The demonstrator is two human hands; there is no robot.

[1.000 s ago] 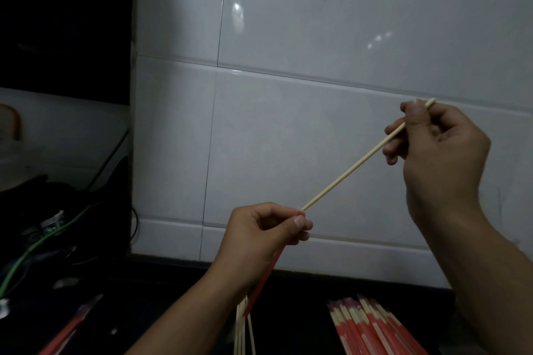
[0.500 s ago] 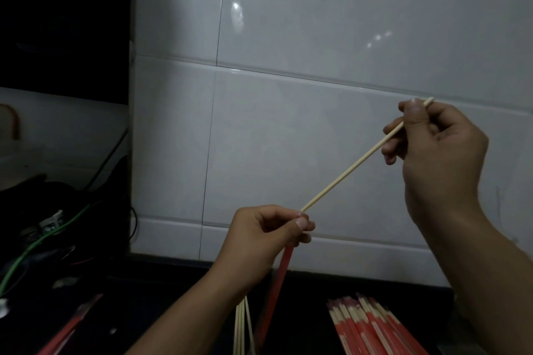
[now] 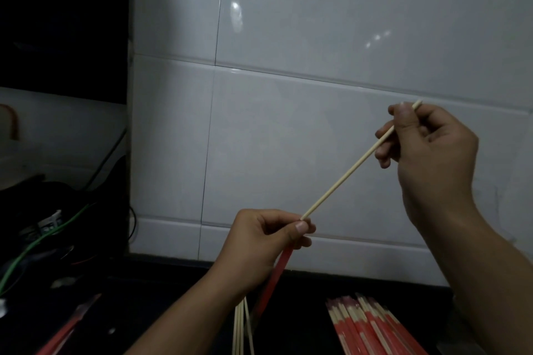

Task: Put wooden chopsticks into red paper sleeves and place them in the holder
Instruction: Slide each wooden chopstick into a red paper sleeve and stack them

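Observation:
My right hand [image 3: 429,153] pinches the upper end of a pale wooden chopstick [image 3: 350,170] that slants down to the left. Its lower tip meets my left hand [image 3: 265,239], which pinches the mouth of a red paper sleeve [image 3: 277,277] hanging down below the fingers. Several bare chopsticks [image 3: 240,326] hang below my left hand; whether that hand holds them I cannot tell. A pile of sleeved chopsticks [image 3: 372,326] lies on the dark counter at the lower right. No holder shows.
A white tiled wall [image 3: 288,95] stands close behind my hands. Another red sleeve [image 3: 69,326] lies at the lower left on the dark counter. Green and black cables [image 3: 43,236] and dark clutter fill the left side.
The red sleeve has swung slightly right and shows more of its length below my left hand. Both hands and the chopstick have barely shifted.

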